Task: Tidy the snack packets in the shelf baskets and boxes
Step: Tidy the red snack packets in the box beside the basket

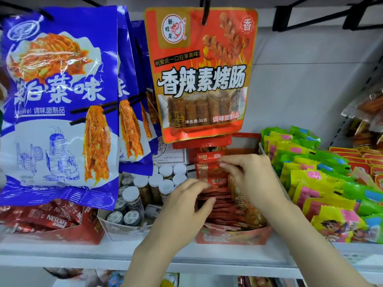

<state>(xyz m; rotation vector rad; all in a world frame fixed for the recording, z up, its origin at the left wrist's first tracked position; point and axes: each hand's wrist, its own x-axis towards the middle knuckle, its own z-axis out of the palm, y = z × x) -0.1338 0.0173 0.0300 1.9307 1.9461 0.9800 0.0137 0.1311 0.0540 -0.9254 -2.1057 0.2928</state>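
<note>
A red cardboard box [232,237] on the white shelf holds a row of small red snack packets [217,206] standing on edge. My right hand [250,179] reaches into the box from the right and pinches the top of an upright red packet [211,170] at the back of the row. My left hand [184,212] is at the box's left side, its fingers and thumb curled round the front of the packet row.
Large blue bags [60,104] and a red-orange sausage-snack bag [201,75] hang from hooks above. Left of the box stand a box of white-capped jars [143,195] and a Nescafe sachet box [47,220]. Green, yellow and pink packets [323,183] fill a basket on the right.
</note>
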